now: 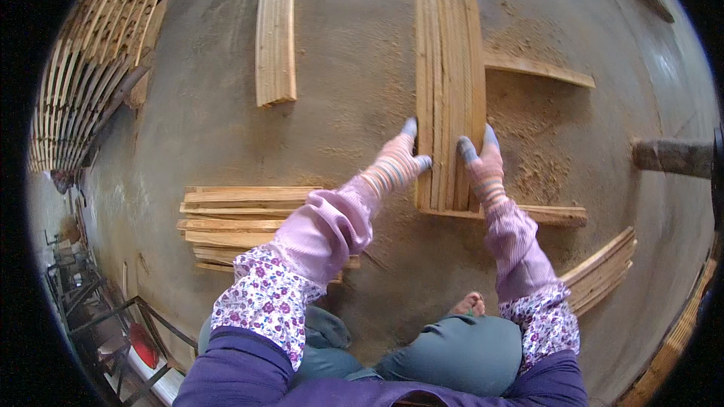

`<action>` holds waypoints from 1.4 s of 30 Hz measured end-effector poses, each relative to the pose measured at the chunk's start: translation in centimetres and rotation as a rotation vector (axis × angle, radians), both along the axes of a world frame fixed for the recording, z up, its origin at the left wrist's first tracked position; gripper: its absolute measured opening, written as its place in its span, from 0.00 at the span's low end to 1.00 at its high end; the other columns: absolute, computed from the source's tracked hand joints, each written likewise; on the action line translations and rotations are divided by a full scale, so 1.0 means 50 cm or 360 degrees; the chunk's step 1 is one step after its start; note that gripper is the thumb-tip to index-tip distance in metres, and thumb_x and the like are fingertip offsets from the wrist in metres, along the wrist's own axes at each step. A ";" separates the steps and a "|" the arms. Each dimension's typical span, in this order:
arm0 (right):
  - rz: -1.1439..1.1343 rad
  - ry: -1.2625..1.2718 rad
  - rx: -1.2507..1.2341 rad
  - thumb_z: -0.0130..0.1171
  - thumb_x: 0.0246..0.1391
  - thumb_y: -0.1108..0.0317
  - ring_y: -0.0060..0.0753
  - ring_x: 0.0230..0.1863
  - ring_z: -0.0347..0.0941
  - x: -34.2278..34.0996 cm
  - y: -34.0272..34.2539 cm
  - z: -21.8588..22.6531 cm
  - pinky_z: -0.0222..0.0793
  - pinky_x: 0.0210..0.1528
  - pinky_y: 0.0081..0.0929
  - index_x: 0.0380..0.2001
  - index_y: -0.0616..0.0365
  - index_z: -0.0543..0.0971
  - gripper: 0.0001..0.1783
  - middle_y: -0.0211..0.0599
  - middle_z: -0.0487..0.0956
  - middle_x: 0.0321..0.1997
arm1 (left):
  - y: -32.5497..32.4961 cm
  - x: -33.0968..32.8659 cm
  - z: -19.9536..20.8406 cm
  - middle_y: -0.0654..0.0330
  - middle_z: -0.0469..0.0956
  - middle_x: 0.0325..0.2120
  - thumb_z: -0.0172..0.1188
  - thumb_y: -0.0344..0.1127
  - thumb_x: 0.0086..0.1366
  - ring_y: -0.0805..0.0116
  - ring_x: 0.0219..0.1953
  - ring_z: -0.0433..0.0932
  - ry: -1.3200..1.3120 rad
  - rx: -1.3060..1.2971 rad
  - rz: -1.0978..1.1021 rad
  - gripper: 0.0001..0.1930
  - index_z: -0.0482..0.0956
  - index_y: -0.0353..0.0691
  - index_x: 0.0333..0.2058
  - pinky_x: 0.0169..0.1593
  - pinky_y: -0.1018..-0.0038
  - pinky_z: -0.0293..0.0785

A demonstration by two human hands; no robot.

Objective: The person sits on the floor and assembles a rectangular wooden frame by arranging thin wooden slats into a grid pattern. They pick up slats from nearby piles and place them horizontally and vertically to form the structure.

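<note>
A stack of long, narrow wooden slats (445, 53) lies lengthwise ahead of me, across two wooden crosspieces: a farther one (543, 70) and a nearer one (554, 216). Both ends of these supports jut out to the right. My left hand (400, 157), in a striped knitted glove with grey fingertips, is at the stack's left edge, thumb and fingers spread apart. At the right edge is my right hand (485, 166), gloved alike; its thumb rests over the top slats and its stretched fingers lie along the side. Neither hand is wrapped round the wood.
Another slat bundle (276, 38) lies far left on the concrete floor. Nearer, a loose pile (226, 218) sits partly under my left arm. More slats (603, 271) lie right. Sawdust (539, 162) covers the floor beside the stack. A dark post (671, 157) stands right; a large slat heap (90, 68) fills the left.
</note>
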State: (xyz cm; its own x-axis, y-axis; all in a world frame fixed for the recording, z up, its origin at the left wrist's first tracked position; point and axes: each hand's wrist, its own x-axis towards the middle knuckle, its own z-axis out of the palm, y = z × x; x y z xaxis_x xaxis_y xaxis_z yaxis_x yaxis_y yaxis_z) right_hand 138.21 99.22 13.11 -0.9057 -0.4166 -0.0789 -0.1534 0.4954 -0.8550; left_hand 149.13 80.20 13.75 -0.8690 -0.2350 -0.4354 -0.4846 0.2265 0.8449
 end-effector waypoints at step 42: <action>-0.0831 -0.0189 0.1293 0.64 0.54 0.61 0.58 0.56 0.75 -0.208 -0.187 -0.008 0.74 0.58 0.46 0.65 0.52 0.69 0.35 0.60 0.72 0.61 | -0.722 0.067 -0.191 0.56 0.31 0.77 0.60 0.79 0.50 0.34 0.75 0.39 -0.0814 -0.1374 0.0415 0.61 0.37 0.67 0.74 0.74 0.46 0.47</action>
